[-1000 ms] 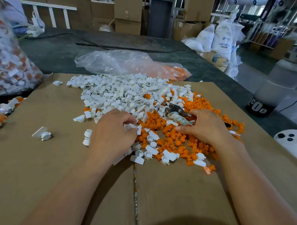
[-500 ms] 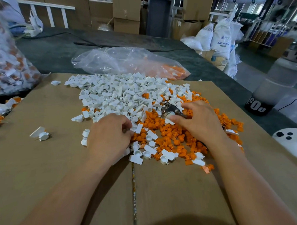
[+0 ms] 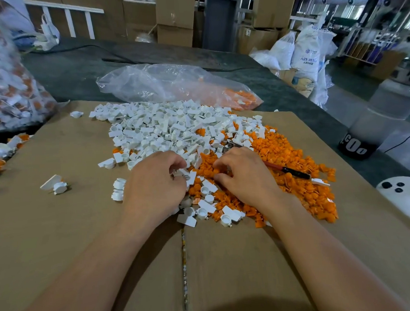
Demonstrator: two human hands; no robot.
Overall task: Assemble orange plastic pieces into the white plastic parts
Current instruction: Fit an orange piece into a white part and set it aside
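Note:
A heap of white plastic parts (image 3: 165,129) covers the far middle of the cardboard sheet (image 3: 61,232). To its right, a heap of small orange plastic pieces (image 3: 293,156) spreads out. My left hand (image 3: 153,188) sits at the near edge of the white heap, fingers curled round a white part (image 3: 186,176). My right hand (image 3: 245,177) lies on the orange heap close beside it. Its thumb and forefinger curl onto an orange piece (image 3: 213,171); the grip itself is partly hidden.
Pliers with a red-and-black handle (image 3: 289,170) lie on the orange heap, partly under my right hand. A clear bag (image 3: 172,84) with orange pieces lies behind the heaps. A bag of assembled parts (image 3: 11,93) stands far left. Two loose white parts (image 3: 55,185) lie at left.
My right hand has moved left and nearer, off the pliers' head, toward my left hand. The pliers' handle now shows to its right. My left hand stays in place with its white part.

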